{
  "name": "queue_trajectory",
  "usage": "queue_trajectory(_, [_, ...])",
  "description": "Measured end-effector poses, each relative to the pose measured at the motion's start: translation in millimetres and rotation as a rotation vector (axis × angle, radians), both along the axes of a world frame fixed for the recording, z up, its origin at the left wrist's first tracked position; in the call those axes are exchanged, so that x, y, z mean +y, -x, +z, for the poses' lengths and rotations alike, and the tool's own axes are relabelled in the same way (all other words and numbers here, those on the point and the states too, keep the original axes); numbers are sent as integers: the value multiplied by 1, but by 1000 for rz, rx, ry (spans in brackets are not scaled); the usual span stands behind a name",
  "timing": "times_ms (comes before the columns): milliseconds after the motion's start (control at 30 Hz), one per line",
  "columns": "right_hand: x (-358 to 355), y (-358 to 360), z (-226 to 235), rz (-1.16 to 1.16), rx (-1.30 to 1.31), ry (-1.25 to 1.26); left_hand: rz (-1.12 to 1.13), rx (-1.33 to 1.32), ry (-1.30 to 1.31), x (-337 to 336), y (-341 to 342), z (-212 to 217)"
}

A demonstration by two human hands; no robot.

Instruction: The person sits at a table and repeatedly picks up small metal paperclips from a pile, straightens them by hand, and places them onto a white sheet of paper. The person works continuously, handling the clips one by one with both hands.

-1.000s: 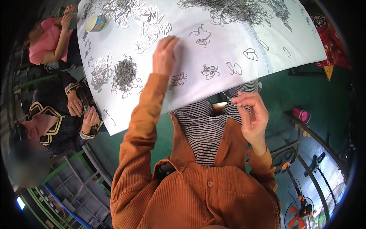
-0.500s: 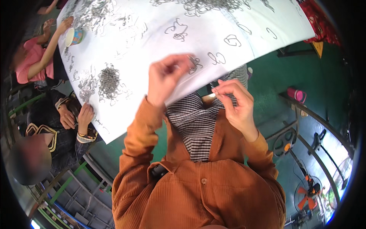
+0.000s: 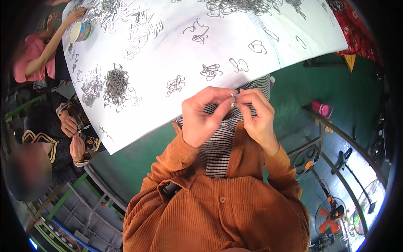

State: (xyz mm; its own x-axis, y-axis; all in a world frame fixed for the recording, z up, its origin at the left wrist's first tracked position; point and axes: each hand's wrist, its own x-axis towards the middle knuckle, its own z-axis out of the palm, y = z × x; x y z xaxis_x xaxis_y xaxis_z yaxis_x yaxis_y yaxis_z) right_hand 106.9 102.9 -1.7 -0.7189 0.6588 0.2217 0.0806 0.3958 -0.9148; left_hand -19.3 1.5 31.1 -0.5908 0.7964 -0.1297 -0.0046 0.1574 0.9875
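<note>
My left hand and my right hand meet over my lap, just off the table's near edge. Both are closed in a pinch, thumbs against forefingers, tips almost touching. Small silvery bits show between the fingertips, too small and covered to make out fully. On the white table nearest my hands lie small clusters of bent wire hooks, with another wire cluster to the left. A loose pair of curved wires lies to the right.
A dense wire pile and a heap of flat silvery pieces lie on the left. A larger wire heap is at the far side. A paper cup stands near a co-worker's arm; another person's hands are at the left edge.
My left hand has come from over the table down and right to meet my right hand. The wire cluster at left, hidden before, now shows. The nearer co-worker's hand has drawn off the table.
</note>
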Motion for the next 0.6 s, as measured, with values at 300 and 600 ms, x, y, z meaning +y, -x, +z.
queue_trajectory(300, [88, 114, -19, 196, -48, -285, -13, 223, -113, -7, 0, -4])
queue_trajectory(600, [113, 234, -49, 489, -684, -615, -10, 208, -108, -11, -1, -10])
